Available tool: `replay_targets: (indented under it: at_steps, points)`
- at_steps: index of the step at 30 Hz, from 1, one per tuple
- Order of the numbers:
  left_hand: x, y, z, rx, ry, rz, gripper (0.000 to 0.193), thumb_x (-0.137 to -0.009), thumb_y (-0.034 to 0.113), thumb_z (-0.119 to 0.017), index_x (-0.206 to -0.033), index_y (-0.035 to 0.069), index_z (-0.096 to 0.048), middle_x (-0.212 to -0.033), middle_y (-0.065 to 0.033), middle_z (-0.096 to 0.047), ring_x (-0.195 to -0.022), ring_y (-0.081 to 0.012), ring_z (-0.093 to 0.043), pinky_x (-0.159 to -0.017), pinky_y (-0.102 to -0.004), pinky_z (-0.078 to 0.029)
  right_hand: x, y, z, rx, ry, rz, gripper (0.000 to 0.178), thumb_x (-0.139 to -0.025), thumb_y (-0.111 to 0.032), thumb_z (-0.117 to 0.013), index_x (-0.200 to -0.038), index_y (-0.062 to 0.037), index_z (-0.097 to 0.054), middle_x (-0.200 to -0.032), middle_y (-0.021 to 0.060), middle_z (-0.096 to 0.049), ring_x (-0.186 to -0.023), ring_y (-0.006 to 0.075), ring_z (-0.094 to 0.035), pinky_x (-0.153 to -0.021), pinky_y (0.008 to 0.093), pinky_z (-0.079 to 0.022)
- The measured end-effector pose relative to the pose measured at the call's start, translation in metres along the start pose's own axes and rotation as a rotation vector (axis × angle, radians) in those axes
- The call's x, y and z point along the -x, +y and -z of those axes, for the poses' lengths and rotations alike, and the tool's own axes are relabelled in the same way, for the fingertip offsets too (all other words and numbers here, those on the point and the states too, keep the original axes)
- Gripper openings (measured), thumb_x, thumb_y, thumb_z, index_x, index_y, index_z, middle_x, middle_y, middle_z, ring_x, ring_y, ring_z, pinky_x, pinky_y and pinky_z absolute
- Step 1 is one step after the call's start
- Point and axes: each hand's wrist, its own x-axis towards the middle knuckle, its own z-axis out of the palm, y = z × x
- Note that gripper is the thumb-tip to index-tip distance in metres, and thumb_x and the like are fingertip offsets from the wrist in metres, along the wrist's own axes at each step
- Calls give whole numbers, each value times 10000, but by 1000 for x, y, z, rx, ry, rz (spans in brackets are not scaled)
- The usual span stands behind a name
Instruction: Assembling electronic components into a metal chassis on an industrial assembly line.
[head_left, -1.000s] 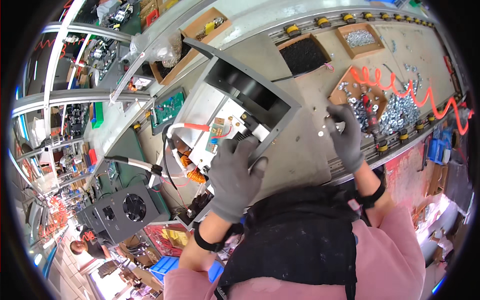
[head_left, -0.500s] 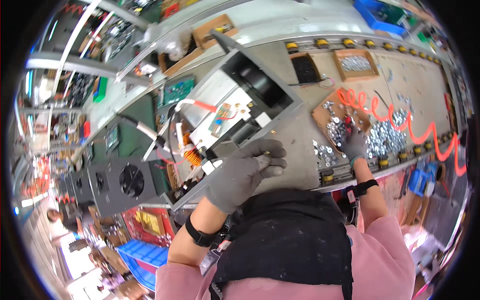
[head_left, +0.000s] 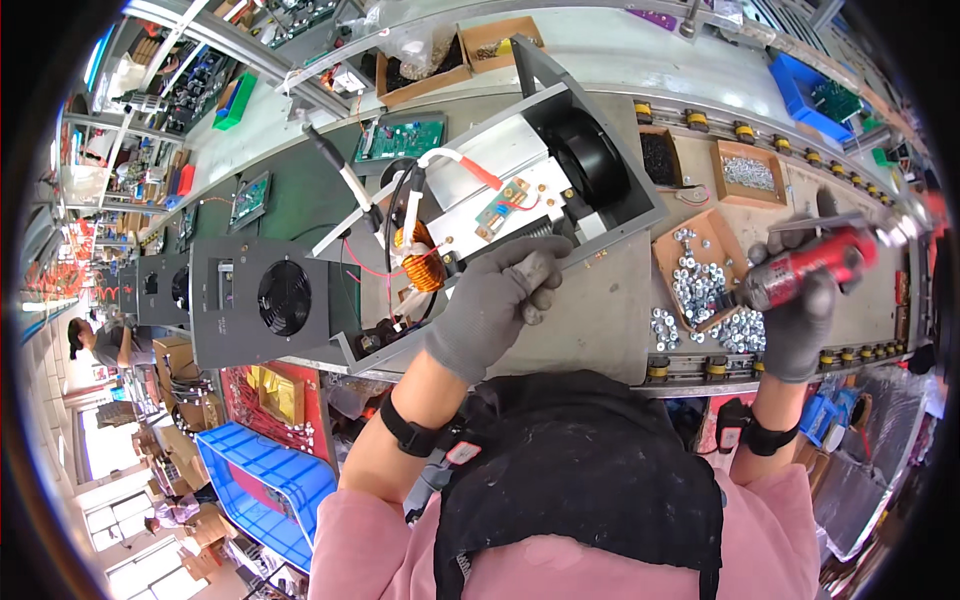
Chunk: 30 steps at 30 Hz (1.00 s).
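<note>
My left hand (head_left: 500, 305), in a grey glove, is closed in a pinch by the near edge of an open grey metal housing (head_left: 640, 215). What its fingers hold is hidden. A black fan (head_left: 590, 165), a small circuit board (head_left: 505, 208) and an orange copper coil (head_left: 424, 268) sit in the housing, and a white cable with a red sleeve (head_left: 480, 172) rises over it. On the right, my gloved right hand (head_left: 800, 325) grips a red air screwdriver (head_left: 815, 268). Its dark tip points left, over the cardboard box (head_left: 670, 262) of nuts.
Loose nuts (head_left: 742, 332) lie beside that box. Behind stand a box of silver screws (head_left: 750, 172) and a box of black screws (head_left: 658, 158). Roller tracks (head_left: 715, 366) edge the bench. Left of the housing are a fan panel (head_left: 240, 300) and a green circuit board (head_left: 400, 138).
My right hand has lifted the red air screwdriver out of the nut box and swung it rightward. The small brass-coloured piece seen earlier in my left fingers no longer shows. The view has shifted.
</note>
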Motion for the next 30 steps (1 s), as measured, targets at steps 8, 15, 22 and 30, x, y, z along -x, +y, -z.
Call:
replay_targets:
  at_steps: [8, 15, 22, 30]
  points:
    - [19, 7, 28, 85, -51, 64, 557, -942, 503, -420, -1033, -25, -573, -586, -5, -461, -450, -58, -358, -415, -193, -284, -11, 23, -148, -180, -474, 327, 353, -795, -208, -631, -1093, -79, -491, -1019, 199, -559, -876, 324, -601, -745, 459, -526]
    - [22, 6, 61, 67, -21, 75, 595, -941, 540, -383, -927, -22, -577, -554, -9, -435, -424, -61, -337, -399, -201, -258, -2, 43, -181, -167, -464, 220, 354, -767, -221, -643, -1066, -98, -500, -917, 134, -554, -855, 296, -589, -761, 439, -509]
    - [18, 28, 66, -119, -3, 134, 589, -949, 558, -333, -730, 34, -490, -516, 8, -375, -407, -66, -309, -395, -213, -248, -7, 50, -198, -71, -536, 290, 361, -752, -264, -690, -1004, -105, -487, -784, 92, -517, -710, 238, -549, -639, 403, -502]
    - [10, 30, 63, 35, 43, 212, 490, -944, 487, -424, -708, 58, -427, -529, 8, -377, -404, -85, -302, -375, -224, -248, -6, 56, -201, -59, -443, 300, 369, -783, -295, -662, -1065, -120, -501, -828, 90, -498, -756, 245, -545, -652, 374, -510]
